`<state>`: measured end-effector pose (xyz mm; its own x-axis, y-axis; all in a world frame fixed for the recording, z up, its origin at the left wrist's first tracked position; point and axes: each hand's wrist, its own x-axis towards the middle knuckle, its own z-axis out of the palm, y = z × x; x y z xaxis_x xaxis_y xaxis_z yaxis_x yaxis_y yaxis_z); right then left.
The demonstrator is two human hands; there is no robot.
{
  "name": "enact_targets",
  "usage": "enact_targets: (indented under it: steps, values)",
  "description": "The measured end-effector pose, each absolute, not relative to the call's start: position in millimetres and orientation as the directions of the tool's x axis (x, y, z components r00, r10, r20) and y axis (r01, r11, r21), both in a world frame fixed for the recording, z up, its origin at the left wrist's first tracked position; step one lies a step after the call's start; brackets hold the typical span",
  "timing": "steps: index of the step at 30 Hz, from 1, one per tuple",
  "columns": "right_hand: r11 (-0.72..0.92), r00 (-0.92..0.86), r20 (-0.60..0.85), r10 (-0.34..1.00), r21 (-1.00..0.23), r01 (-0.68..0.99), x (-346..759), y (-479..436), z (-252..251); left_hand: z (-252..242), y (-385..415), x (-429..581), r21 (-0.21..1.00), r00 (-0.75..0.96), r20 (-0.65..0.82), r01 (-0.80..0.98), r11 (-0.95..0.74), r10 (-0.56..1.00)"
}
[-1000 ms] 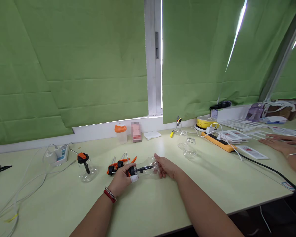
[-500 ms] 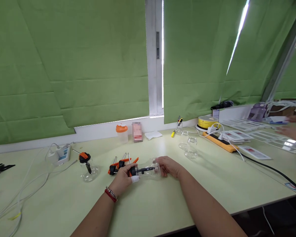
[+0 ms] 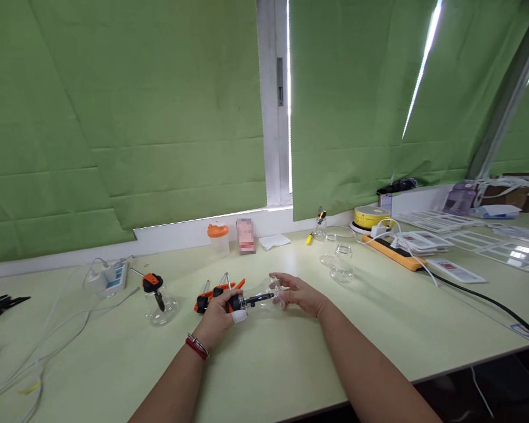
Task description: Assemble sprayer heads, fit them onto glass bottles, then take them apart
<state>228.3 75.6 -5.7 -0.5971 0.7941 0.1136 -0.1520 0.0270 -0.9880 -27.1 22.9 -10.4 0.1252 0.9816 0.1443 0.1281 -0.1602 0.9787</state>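
Observation:
A clear waisted glass bottle [image 3: 263,286] lies sideways between my hands, its black cap at the left and a dark stem reaching inside. My left hand [image 3: 218,317], thumb wrapped in white, is closed around the black cap. Curved about the bottle's wide base are the fingers of my right hand [image 3: 302,295]. Just behind my left hand lie several black-and-orange caps [image 3: 211,294] with metal rods. To the left, a similar bottle [image 3: 162,314] stands upright, fitted with a black-and-orange cap [image 3: 152,282].
Clear glass bottles [image 3: 342,267] stand at back right, near a yellow-handled screwdriver [image 3: 309,238]. An orange-lidded cup [image 3: 219,241] is by the wall. An orange power strip [image 3: 394,252] and white cards [image 3: 456,271] lie right; a white power strip [image 3: 117,277] and cables lie left.
My right hand's fingers have spread and shifted slightly left along the bottle's base. Another person's hand at the far right has gone from view.

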Motion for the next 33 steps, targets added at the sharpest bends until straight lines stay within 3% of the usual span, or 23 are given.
enact_targets:
  steps: [15, 19, 25, 33]
  values:
    - [-0.100, -0.555, -0.151, 0.818, -0.988, 0.120, 218, 86, -24, -16, 24, -24, 0.981, 0.163, 0.111, 0.142, -0.135, 0.980]
    - [-0.093, -0.551, -0.136, 0.823, -0.990, 0.104, 218, 86, -25, -14, 25, -27, 0.973, 0.157, 0.143, 0.157, -0.168, 0.977]
    - [-0.003, -0.588, 0.085, 0.804, -0.989, -0.146, 225, 75, -11, -12, 24, -31, 0.967, 0.099, 0.161, 0.184, -0.177, 0.982]
    - [-0.068, -0.575, -0.082, 0.814, -0.997, 0.045, 218, 86, -26, -11, 22, -24, 0.981, 0.136, 0.126, 0.130, -0.144, 0.983]
